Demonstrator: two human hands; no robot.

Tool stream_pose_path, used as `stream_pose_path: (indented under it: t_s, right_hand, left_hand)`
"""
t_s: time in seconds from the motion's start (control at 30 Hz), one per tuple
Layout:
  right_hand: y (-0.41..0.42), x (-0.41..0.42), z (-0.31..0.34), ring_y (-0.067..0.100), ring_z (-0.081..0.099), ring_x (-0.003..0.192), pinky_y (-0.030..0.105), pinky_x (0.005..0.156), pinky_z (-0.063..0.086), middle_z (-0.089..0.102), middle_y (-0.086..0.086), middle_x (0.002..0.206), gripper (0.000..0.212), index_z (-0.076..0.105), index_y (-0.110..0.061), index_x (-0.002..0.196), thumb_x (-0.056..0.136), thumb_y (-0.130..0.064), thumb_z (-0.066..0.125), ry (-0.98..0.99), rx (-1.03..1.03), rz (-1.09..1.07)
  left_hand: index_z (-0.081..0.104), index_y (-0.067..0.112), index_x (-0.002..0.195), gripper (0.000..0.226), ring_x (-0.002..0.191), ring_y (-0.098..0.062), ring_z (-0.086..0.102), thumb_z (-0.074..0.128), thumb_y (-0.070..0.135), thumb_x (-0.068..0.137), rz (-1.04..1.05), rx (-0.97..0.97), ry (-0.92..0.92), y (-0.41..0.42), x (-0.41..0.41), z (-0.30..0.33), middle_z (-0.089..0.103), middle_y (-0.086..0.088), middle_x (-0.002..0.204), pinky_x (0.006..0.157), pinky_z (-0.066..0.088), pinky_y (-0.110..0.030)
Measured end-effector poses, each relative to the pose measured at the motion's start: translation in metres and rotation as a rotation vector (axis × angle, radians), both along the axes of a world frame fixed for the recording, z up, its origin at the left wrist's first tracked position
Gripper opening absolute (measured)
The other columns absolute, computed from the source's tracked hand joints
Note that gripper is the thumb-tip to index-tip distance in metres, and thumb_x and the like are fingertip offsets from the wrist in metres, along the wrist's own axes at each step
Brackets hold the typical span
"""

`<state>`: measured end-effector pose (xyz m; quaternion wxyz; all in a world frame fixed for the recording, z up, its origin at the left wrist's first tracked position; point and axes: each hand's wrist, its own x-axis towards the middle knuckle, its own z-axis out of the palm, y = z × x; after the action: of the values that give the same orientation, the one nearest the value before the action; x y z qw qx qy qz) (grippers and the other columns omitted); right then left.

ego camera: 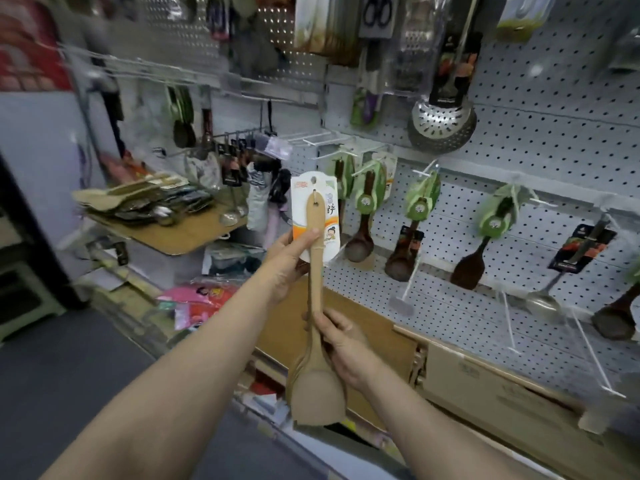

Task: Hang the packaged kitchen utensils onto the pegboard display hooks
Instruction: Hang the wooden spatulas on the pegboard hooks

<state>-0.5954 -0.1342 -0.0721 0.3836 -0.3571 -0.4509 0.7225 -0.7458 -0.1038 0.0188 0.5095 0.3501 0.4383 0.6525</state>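
Low centre of frame: right hand point(343, 348) has fingers curled round the lower handle of a pale wooden spatula w/ flat squared blade point(317, 341), held upright, blade down; more blades seem stacked behind it, count unclear. Just above, left hand point(292, 258) pinches the white-and-orange printed backing card point(313, 216) at the handle top, thumb on the front, fingers behind. Card's hang hole is at its top, in front of the board, not on a hook. Behind the hands, lower right: brown cardboard boxes point(485, 379), contents not visible. Mid left: a cardboard-topped shelf point(180, 233) carrying a pile of wooden and metal utensils point(138, 199). Centre to right: white perforated pegboard point(554, 140) w/ white wire hooks point(325, 140), several bare, others holding dark wooden spoons on green cards point(363, 209). Upper right: shiny perforated steel skimmer point(441, 124) hanging, blurred packs above it.
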Motion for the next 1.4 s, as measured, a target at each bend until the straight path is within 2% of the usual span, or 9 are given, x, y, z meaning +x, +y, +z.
stream_pose_path:
  t_s: [0.1, 0.27, 0.43, 0.7, 0.8, 0.9, 1.03, 1.27, 1.4]
  right_hand:
    - [0.008, -0.083, 0.005, 0.016, 0.061, 0.082, 0.029, 0.078, 0.049, 0.069, 0.01, 0.097, 0.016, 0.074, -0.014, 0.104, 0.09, -0.017, 0.068, 0.036, 0.0, 0.025]
    - [0.018, -0.227, 0.009, 0.013, 0.065, 0.079, 0.031, 0.078, 0.051, 0.072, 0.008, 0.099, 0.044, 0.068, -0.007, 0.124, 0.084, -0.025, 0.071, 0.052, -0.018, 0.083]
    - [0.022, -0.358, 0.002, 0.011, 0.066, 0.075, 0.028, 0.072, 0.051, 0.074, 0.002, 0.09, 0.02, 0.071, -0.015, 0.114, 0.095, -0.016, 0.066, 0.077, -0.063, 0.134]
    - [0.028, -0.494, 0.001, 0.01, 0.061, 0.056, 0.028, 0.056, 0.054, 0.064, 0.003, 0.074, 0.039, 0.063, 0.0, 0.127, 0.095, -0.023, 0.065, 0.054, -0.165, 0.191]
    - [0.053, -0.538, -0.006, 0.005, 0.055, 0.045, 0.024, 0.053, 0.05, 0.062, -0.003, 0.06, 0.042, 0.06, 0.0, 0.131, 0.096, -0.023, 0.065, 0.014, -0.169, 0.206]
    - [0.085, -0.591, -0.01, 0.011, 0.06, 0.06, 0.031, 0.066, 0.052, 0.067, -0.001, 0.072, 0.037, 0.069, -0.008, 0.124, 0.093, -0.028, 0.069, -0.006, -0.192, 0.184]
    - [0.134, -0.668, -0.018, 0.011, 0.056, 0.053, 0.024, 0.051, 0.046, 0.061, -0.001, 0.067, 0.031, 0.071, -0.014, 0.105, 0.084, -0.037, 0.074, -0.004, -0.229, 0.202]
    - [0.207, -0.783, -0.012, 0.014, 0.058, 0.055, 0.02, 0.038, 0.042, 0.064, 0.011, 0.087, 0.043, 0.07, -0.002, 0.114, 0.086, -0.036, 0.074, 0.039, -0.339, 0.159]
    - [0.239, -0.824, -0.013, 0.011, 0.07, 0.081, 0.024, 0.055, 0.054, 0.077, -0.001, 0.091, 0.038, 0.07, -0.014, 0.12, 0.091, -0.038, 0.071, 0.003, -0.393, 0.144]
  left_hand:
    - [0.065, 0.014, 0.122, 0.064, 0.091, -0.022, 0.065, 0.079, 0.046, 0.068, 0.036, -0.007, -0.002, -0.003, -0.077, 0.004, 0.074, -0.001, 0.105, 0.083, 0.052, -0.037]
    - [0.064, 0.013, 0.115, 0.034, 0.086, -0.021, 0.066, 0.075, 0.028, 0.087, 0.089, -0.069, 0.058, -0.007, -0.213, -0.004, 0.071, -0.006, 0.102, 0.077, 0.055, -0.035]
    - [0.064, 0.011, 0.121, 0.034, 0.089, -0.018, 0.071, 0.071, 0.024, 0.091, 0.147, -0.07, 0.072, -0.011, -0.342, -0.006, 0.074, -0.005, 0.104, 0.072, 0.057, -0.03]
    - [0.067, 0.011, 0.104, 0.027, 0.089, -0.022, 0.065, 0.074, 0.031, 0.088, 0.255, -0.182, 0.021, 0.008, -0.475, -0.017, 0.07, -0.013, 0.099, 0.046, 0.046, -0.019]
    - [0.064, 0.005, 0.116, 0.043, 0.091, -0.022, 0.062, 0.078, 0.033, 0.085, 0.246, -0.217, 0.023, 0.027, -0.521, -0.026, 0.068, -0.013, 0.102, 0.058, 0.052, -0.023]
    - [0.062, 0.004, 0.112, 0.04, 0.09, -0.024, 0.061, 0.079, 0.028, 0.084, 0.223, -0.289, 0.039, 0.056, -0.572, -0.04, 0.066, -0.012, 0.098, 0.075, 0.054, -0.032]
    - [0.064, 0.007, 0.102, 0.023, 0.069, -0.018, 0.061, 0.076, 0.019, 0.087, 0.241, -0.354, 0.058, 0.109, -0.647, -0.052, 0.064, -0.009, 0.081, 0.054, 0.052, -0.025]
    - [0.063, 0.013, 0.095, 0.017, 0.049, -0.011, 0.05, 0.072, 0.027, 0.091, 0.205, -0.504, 0.129, 0.202, -0.757, -0.052, 0.057, 0.0, 0.059, 0.059, 0.04, -0.028]
    - [0.067, 0.005, 0.108, 0.035, 0.08, -0.027, 0.065, 0.08, 0.026, 0.084, 0.175, -0.55, 0.137, 0.244, -0.802, -0.057, 0.07, -0.013, 0.09, 0.087, 0.055, -0.043]
